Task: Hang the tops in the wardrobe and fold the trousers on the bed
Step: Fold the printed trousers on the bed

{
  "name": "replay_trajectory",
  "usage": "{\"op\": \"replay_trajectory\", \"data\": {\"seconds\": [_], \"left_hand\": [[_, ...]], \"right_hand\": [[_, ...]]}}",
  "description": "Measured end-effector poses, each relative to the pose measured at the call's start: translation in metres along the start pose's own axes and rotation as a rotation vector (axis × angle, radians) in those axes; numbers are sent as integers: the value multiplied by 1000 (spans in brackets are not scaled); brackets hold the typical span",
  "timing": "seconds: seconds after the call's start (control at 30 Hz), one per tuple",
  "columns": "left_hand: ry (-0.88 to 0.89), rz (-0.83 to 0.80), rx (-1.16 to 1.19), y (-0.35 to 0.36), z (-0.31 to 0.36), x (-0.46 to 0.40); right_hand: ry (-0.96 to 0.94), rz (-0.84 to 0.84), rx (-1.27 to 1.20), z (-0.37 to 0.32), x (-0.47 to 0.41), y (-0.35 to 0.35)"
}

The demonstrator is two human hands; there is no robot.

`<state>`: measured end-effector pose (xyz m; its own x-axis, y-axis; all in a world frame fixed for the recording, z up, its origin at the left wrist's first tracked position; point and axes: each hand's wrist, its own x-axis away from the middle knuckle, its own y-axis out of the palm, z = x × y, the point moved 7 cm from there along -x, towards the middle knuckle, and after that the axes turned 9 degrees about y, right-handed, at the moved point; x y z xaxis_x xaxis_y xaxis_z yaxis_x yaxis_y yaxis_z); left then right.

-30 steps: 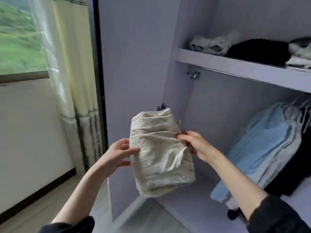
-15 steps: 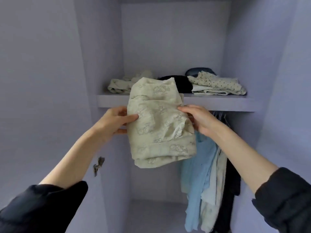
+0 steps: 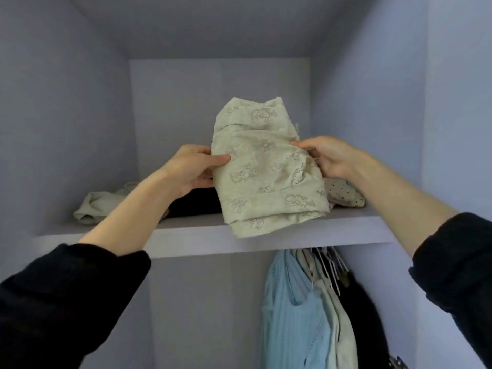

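Folded cream trousers (image 3: 269, 166) held up at the wardrobe shelf (image 3: 202, 237).

Left hand (image 3: 190, 169) and right hand (image 3: 328, 158) each keep a clenched grip on a side edge of the printed bundle, its lower end over the shelf's front edge. On the shelf lie a pale garment (image 3: 93, 206), a black garment (image 3: 194, 203) and a dotted garment (image 3: 343, 193); below hangs a blue top (image 3: 292, 315).

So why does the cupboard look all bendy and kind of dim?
Head view: the wide lens bows straight lines, so the shelf edge slants and the side walls lean outward; the light is soft and bluish, with no glare; shadow sits under the shelf around the hanging tops; the folded cloth between the left hand and right hand is fairly sharp, its print readable.
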<state>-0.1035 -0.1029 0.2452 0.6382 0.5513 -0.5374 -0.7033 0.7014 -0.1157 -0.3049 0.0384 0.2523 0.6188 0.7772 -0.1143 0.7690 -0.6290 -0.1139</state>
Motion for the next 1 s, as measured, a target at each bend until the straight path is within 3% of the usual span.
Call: {"op": "replay_trajectory", "data": {"seconds": [0.13,0.3,0.43,0.5,0.57,0.63,0.7,0.77,0.83,0.9,1.0], "left_hand": [[-70,-10,183,53,-13,-70],[-345,-149,350,127,-53,-115],[-411,-401,-236,142,-83,-130],[-349,-377,-438,128,-83,-138],[-191,-325,-464,120,-72,-145],[123,-247,-495,122,-50,-155],[461,-139,-676,132,-25,-163],[626,-123,-867,150,-19,-176],[596,-223,-973,169,-38,-195],[413,-396,-1034,185,-80,-210],[141,-604,-1061,197,-139,-212]], "right_hand": [[19,46,210,-59,-62,-58],[90,138,880,-108,-135,-86],[34,126,1309,-78,-195,-61],[6,144,1289,-49,-209,-56],[-67,185,1098,-31,-218,-61],[-154,220,917,-23,-213,-66],[-202,281,876,-19,-203,-75],[-221,381,946,-14,-188,-85],[-233,494,991,-4,-171,-91],[-225,554,1047,12,-163,-90],[-17,415,1096,57,-170,-87]]}}
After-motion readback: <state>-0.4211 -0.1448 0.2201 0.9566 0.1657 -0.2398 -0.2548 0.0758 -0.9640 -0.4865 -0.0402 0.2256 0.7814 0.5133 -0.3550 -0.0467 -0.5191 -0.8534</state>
